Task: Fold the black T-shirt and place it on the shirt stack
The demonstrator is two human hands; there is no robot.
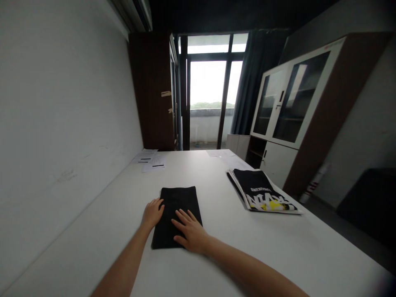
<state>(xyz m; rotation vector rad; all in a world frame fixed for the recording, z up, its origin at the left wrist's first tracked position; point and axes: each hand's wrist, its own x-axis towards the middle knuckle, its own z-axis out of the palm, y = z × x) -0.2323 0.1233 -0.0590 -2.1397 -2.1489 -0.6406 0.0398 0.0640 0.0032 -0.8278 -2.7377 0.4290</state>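
Right grip [193,234] spread open — black cloth [180,198] beneath, its left edge under a half-curled left grip [152,213].

White desk [185,171], plain-topped, straight-edged. Carries folded black cloth [179,200], lying flat, nearer left edge than right, well apart from far edge. Along right edge, bears stack of folded cloths [256,181], dark and white layers, topmost black with white lettering and yellow print. At far left corner, holds printed sheets [154,162], overlapping. Toward far right corner, carries more sheets [223,153], pale, print too faint to read.
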